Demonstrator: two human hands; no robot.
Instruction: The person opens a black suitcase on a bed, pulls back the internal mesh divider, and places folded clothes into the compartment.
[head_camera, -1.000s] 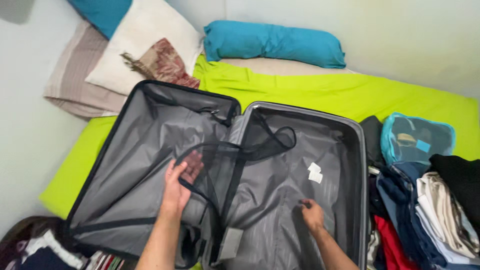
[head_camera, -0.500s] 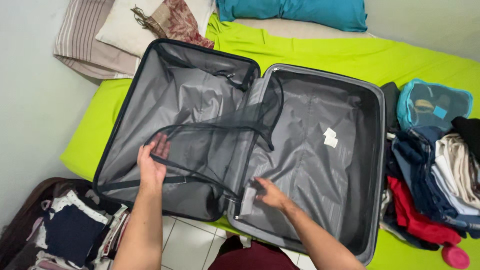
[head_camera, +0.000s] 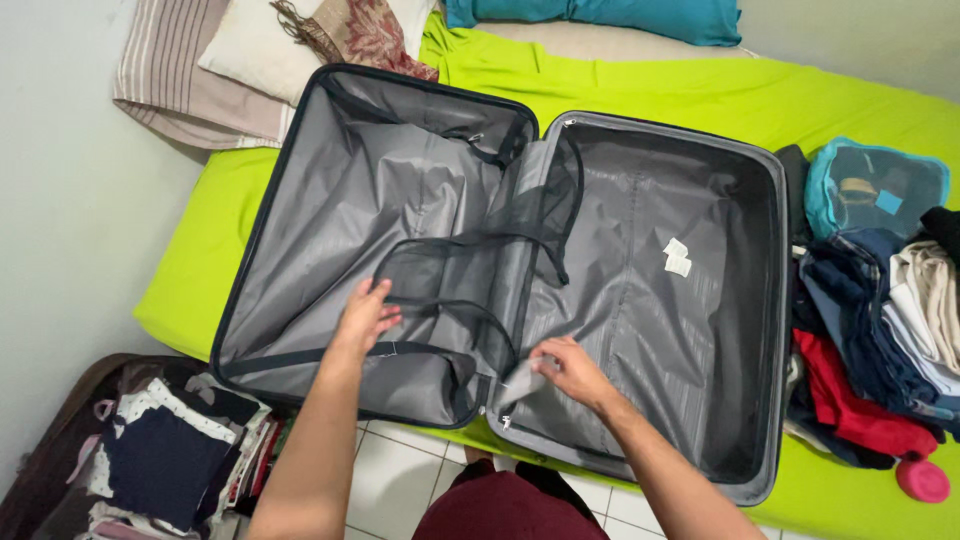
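We see the open grey suitcase (head_camera: 640, 300) lying on the lime-green bed (head_camera: 700, 95), our left hand (head_camera: 365, 315) flat with loose fingers on the black mesh divider (head_camera: 450, 290), our right hand (head_camera: 565, 370) pinching a small grey flap (head_camera: 520, 378) near the hinge.
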